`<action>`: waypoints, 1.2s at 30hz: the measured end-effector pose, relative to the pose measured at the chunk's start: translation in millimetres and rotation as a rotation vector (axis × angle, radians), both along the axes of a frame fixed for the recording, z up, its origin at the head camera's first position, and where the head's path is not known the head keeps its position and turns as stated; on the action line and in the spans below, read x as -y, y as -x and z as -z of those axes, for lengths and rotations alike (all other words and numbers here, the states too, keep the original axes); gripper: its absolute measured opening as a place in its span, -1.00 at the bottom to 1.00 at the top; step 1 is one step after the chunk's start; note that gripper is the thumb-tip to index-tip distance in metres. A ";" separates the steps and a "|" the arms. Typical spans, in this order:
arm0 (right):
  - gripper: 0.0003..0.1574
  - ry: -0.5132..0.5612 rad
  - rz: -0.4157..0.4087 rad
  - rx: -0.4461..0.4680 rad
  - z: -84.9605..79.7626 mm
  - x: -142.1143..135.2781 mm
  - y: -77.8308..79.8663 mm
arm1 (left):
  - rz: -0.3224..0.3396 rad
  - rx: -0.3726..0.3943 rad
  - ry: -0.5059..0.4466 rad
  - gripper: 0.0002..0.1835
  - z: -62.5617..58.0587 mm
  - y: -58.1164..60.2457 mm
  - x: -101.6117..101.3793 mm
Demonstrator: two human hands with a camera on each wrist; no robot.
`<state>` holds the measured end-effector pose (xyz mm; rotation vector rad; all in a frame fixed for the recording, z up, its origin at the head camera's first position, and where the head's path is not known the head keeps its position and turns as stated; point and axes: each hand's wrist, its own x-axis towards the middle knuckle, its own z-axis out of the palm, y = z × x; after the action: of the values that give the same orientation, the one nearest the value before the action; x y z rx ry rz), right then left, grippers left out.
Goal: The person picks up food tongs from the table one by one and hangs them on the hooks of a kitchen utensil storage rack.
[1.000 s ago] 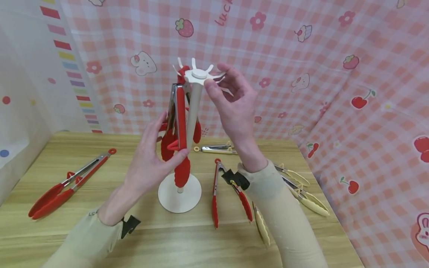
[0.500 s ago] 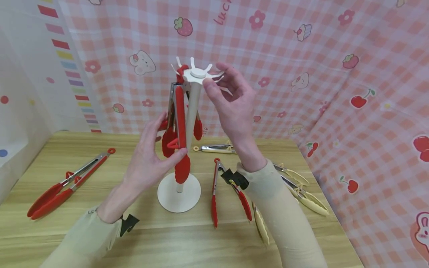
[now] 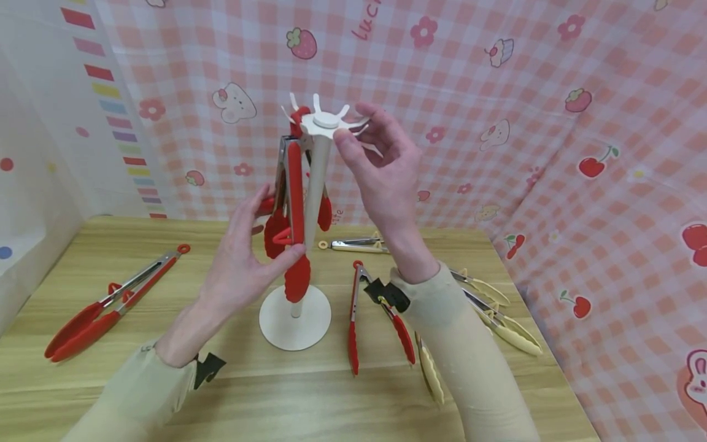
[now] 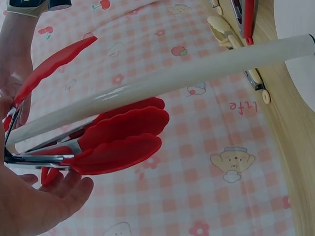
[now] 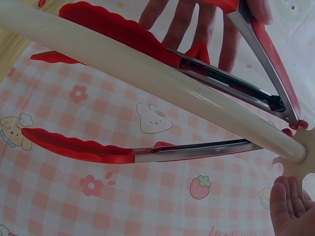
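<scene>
A white stand with a round base [image 3: 276, 328], a tall pole [image 3: 317, 184] and a top ring of upturned hooks [image 3: 326, 121] stands mid-table. Red-handled metal tongs [image 3: 297, 190] hang at its near left side. My left hand [image 3: 234, 264] holds these tongs, thumb in front and fingers behind; in the right wrist view their two arms are spread. Behind them, other red tongs [image 5: 113, 152] hang from the stand. My right hand [image 3: 389, 175] pinches the hook ring on its right side, thumb at the front edge. The ring's far side is partly hidden by that hand.
Red tongs [image 3: 118, 304] lie at the table's left, and another red pair [image 3: 356, 319] lies spread right of the base. Several cream tongs [image 3: 510, 334] lie at the right, one pair [image 3: 359, 247] behind. Checked cloth [image 3: 442, 80] hangs close behind the table.
My left hand and the tongs it holds have shifted very slightly left. The right hand keeps its pinch on the hook ring. The view has moved slightly.
</scene>
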<state>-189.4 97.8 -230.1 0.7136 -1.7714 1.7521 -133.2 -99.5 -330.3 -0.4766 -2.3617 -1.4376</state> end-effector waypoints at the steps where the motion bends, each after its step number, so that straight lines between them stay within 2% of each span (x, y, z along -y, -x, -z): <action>1: -0.48 0.001 0.001 0.000 0.0 0.1 0.1 | 0.001 0.005 -0.003 -0.01 0.3 -0.2 0.9; 13: -0.48 0.011 0.008 -0.002 -0.8 -0.7 -0.4 | -0.001 0.044 0.035 0.04 2.9 -1.7 10.1; 22: -0.47 0.012 0.002 -0.001 0.1 0.2 -1.0 | -0.001 0.011 0.019 0.01 6.6 -3.5 20.5; 26: -0.47 0.009 0.008 -0.003 0.8 0.0 -1.0 | -0.015 -0.002 -0.004 -0.02 7.0 -4.4 25.8; 36: -0.47 0.017 0.004 -0.013 1.6 0.7 -0.2 | -0.075 -0.003 0.006 -0.02 12.2 -4.9 45.1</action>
<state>-189.1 97.0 -231.7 0.7119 -1.7460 1.7538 -128.3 -144.6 -342.5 -0.3873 -2.3568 -1.3956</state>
